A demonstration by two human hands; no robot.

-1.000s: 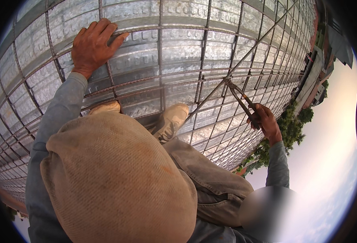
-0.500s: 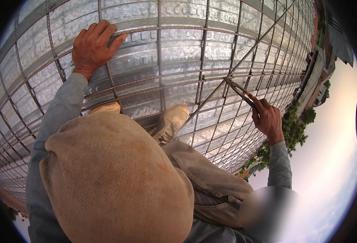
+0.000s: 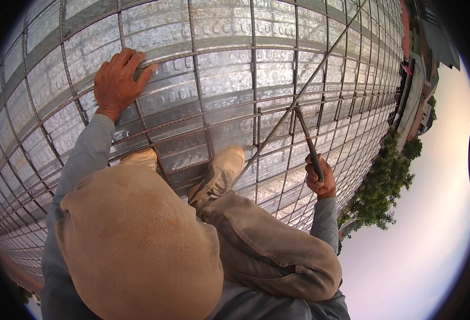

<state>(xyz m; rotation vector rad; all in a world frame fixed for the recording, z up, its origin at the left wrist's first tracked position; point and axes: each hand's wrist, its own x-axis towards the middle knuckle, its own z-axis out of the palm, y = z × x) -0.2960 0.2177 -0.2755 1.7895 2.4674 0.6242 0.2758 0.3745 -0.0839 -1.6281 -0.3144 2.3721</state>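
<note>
My left hand (image 3: 118, 86) leans on a horizontal rebar (image 3: 173, 57) of the steel grid, its thumb spread away from the fingers, which lie over the bar. In my right hand (image 3: 322, 180) is a pair of dark-handled tying pincers (image 3: 308, 140), the fingers wrapped round the handles. The pincers' head meets the mesh close to where a diagonal bar (image 3: 328, 53) crosses it. Any tie wire in the jaws is too small to make out. The handles look close together.
Beneath the grid lies ribbed, shiny metal decking (image 3: 224, 69). My shoe (image 3: 221, 168) stands by the lower end of the diagonal bar, and my bent knee (image 3: 312, 269) is at lower right. Beyond the deck's edge are trees (image 3: 387, 181) and buildings.
My right hand has swung down and left, turning the pincers steeper, while their head stays near the same crossing. The handles look closer together. My left hand remains on the rebar.
</note>
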